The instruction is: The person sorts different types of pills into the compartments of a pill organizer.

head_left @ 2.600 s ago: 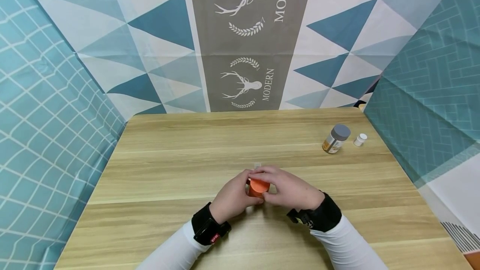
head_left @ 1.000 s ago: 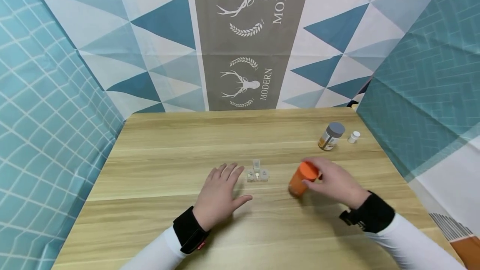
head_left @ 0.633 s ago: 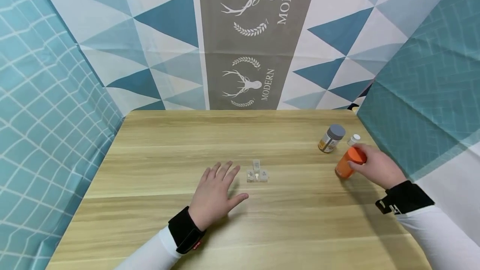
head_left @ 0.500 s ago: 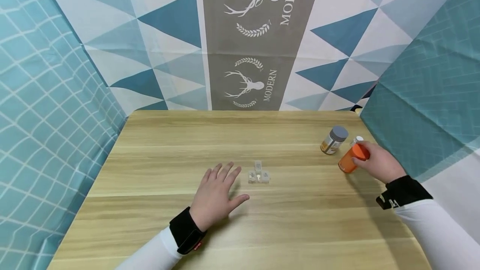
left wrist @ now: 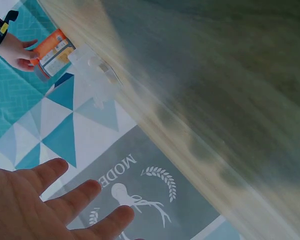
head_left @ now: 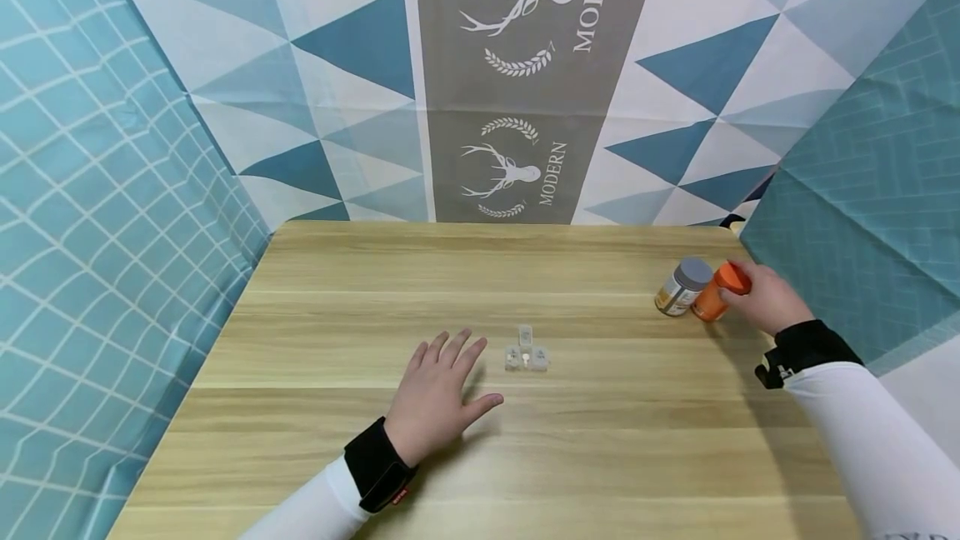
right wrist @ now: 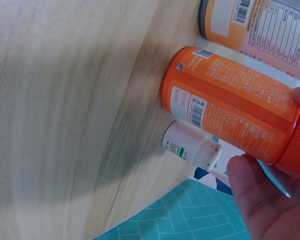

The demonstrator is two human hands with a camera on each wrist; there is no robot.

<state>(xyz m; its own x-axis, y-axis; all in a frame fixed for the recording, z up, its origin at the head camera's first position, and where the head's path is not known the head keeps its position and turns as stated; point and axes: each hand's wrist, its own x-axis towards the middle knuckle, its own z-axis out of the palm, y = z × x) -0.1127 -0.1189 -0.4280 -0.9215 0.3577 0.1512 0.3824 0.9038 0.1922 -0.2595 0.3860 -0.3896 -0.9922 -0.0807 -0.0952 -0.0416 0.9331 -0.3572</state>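
My right hand point(head_left: 768, 298) grips an orange bottle point(head_left: 716, 294) by its lid at the table's right back. In the right wrist view that bottle point(right wrist: 230, 105) is upright to the table, its base at or very near the wood. A grey-capped bottle point(head_left: 684, 286) stands close on its left. On its other side is a small white bottle point(right wrist: 190, 145), hidden in the head view. My left hand point(head_left: 435, 402) is spread with straight fingers, holding nothing. Right of its fingertips lies a small clear plastic box with three compartments point(head_left: 540, 359).
The wooden table point(head_left: 360, 290) ends at a patterned cloth wall point(head_left: 502, 90) behind. A teal cloth point(head_left: 862, 215) hangs by the right edge, near the right hand. A blue checked cloth point(head_left: 112, 232) lines the left side.
Both hands were at the orange bottle over the clear box. The left let go and moved left; the right carried the bottle right and back, beside the grey-capped bottle.
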